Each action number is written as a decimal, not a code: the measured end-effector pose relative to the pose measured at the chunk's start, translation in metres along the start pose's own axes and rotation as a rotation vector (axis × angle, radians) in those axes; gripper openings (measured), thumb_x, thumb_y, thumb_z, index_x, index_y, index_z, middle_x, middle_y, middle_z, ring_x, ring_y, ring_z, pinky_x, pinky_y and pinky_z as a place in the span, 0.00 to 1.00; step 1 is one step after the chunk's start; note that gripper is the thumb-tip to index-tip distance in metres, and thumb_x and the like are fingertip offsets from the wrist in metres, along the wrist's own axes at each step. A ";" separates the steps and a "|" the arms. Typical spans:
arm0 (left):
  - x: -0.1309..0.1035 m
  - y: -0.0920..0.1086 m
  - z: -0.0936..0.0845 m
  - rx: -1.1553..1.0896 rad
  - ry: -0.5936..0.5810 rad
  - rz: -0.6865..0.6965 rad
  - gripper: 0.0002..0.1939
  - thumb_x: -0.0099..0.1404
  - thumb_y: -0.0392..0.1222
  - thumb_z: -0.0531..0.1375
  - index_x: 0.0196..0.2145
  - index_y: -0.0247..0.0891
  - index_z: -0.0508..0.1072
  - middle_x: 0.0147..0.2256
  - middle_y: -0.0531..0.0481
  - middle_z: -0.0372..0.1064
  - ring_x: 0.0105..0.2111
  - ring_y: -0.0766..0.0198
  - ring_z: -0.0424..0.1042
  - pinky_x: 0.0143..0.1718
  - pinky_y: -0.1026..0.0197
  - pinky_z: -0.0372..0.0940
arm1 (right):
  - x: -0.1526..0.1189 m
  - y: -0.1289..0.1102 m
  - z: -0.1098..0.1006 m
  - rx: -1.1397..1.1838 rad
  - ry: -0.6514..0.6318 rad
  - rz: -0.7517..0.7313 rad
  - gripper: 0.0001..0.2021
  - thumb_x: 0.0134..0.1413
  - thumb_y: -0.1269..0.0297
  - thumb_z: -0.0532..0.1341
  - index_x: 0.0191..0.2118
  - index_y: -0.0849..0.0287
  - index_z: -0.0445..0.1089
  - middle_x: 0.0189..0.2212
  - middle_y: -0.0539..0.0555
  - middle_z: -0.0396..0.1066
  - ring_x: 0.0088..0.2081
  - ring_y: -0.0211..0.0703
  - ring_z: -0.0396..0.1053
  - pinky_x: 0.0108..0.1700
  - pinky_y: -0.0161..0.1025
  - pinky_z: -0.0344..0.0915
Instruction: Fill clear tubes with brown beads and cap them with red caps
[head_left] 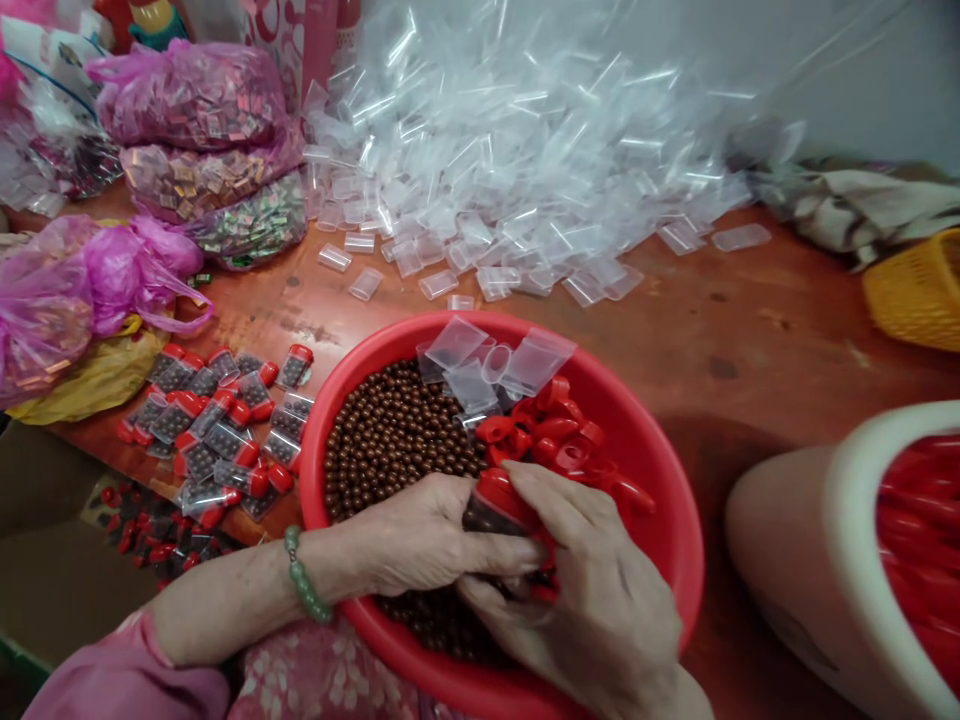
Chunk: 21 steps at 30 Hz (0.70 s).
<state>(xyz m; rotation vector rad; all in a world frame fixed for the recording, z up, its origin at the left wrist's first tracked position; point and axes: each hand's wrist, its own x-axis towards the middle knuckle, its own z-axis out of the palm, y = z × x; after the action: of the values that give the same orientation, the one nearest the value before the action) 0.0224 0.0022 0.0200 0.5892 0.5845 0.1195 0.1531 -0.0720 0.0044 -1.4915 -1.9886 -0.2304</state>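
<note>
Over a red plastic basin (600, 400), my left hand (424, 535) is closed around a small clear container (486, 515) that looks filled with dark balls. A red cap (501, 486) sits at its upper end. My right hand (600, 580) grips the same container from the other side, fingers against the cap; its lower part is hidden by my fingers. Round brown balls (397, 425) fill the basin's left side. Loose red caps (574, 450) lie on its right, and several clear empty sleeves (472, 375) rest toward its far rim.
A large heap of clear sleeves (525, 190) covers the table's back. Filled red-capped containers (225, 440) lie left of the basin, with more in a box below. Pink bags (195, 110) of small packets stand back left. A pale bucket (795, 530) of red pieces is at right.
</note>
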 end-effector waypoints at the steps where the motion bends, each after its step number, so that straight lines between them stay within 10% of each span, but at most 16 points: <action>1: 0.000 0.001 0.001 -0.006 -0.001 -0.006 0.23 0.41 0.53 0.73 0.23 0.32 0.70 0.22 0.56 0.66 0.24 0.73 0.63 0.29 0.68 0.59 | 0.000 0.000 0.000 -0.009 0.004 -0.009 0.31 0.53 0.61 0.62 0.60 0.71 0.58 0.41 0.66 0.71 0.42 0.55 0.71 0.41 0.49 0.72; 12: 0.002 -0.004 -0.005 -0.109 0.001 0.022 0.24 0.45 0.56 0.71 0.23 0.32 0.71 0.21 0.54 0.67 0.22 0.71 0.66 0.28 0.68 0.63 | 0.002 0.002 0.000 0.001 -0.054 -0.010 0.32 0.55 0.58 0.61 0.60 0.73 0.56 0.41 0.69 0.71 0.41 0.57 0.71 0.40 0.51 0.71; 18: 0.007 -0.002 -0.005 -0.198 0.049 -0.103 0.42 0.59 0.76 0.40 0.19 0.32 0.69 0.17 0.47 0.66 0.17 0.67 0.68 0.19 0.67 0.63 | 0.003 -0.002 0.002 0.068 -0.090 0.069 0.34 0.53 0.53 0.63 0.59 0.72 0.57 0.46 0.72 0.68 0.47 0.59 0.68 0.43 0.54 0.71; 21: 0.013 -0.004 0.001 -0.170 0.174 -0.083 0.39 0.61 0.73 0.44 0.16 0.33 0.66 0.13 0.50 0.63 0.13 0.69 0.64 0.17 0.68 0.61 | 0.002 -0.005 0.004 0.106 -0.048 0.124 0.33 0.53 0.57 0.64 0.59 0.72 0.57 0.45 0.70 0.69 0.46 0.57 0.68 0.44 0.52 0.71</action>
<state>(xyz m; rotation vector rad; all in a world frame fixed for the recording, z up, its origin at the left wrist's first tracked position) 0.0336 0.0019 0.0116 0.3915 0.7586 0.1413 0.1472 -0.0704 0.0032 -1.5582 -1.9069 -0.0367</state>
